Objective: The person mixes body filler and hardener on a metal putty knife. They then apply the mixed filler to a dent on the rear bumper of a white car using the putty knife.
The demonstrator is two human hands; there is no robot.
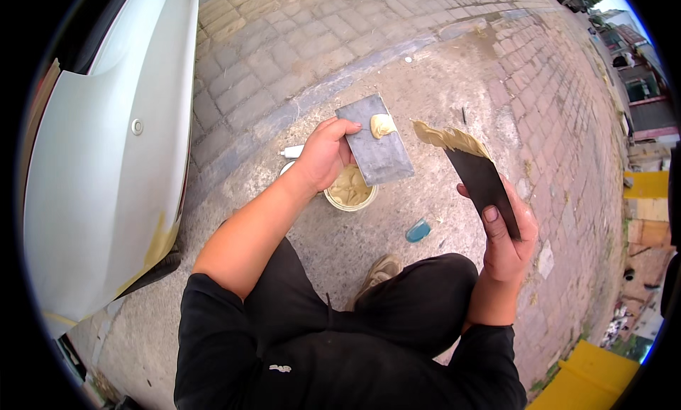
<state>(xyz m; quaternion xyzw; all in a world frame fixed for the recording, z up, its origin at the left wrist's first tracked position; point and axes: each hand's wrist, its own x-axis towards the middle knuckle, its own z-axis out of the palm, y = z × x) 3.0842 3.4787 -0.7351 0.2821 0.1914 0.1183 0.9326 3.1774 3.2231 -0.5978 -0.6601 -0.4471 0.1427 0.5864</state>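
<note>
I had the left forearm coming in from seven o'clock, its left hand pinching a grey board, thumb on top, a dab of beige paste on it. At four o'clock from the board, the right hand gripped a black scraper, thumb pressed to its face, its paste-laden edge toward eleven. At the board's seven o'clock, a partly hidden tub held more paste.

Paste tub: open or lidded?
Open: the tub shows cream paste inside its rim, uncovered where visible; the gray board and left hand hide part.
</note>
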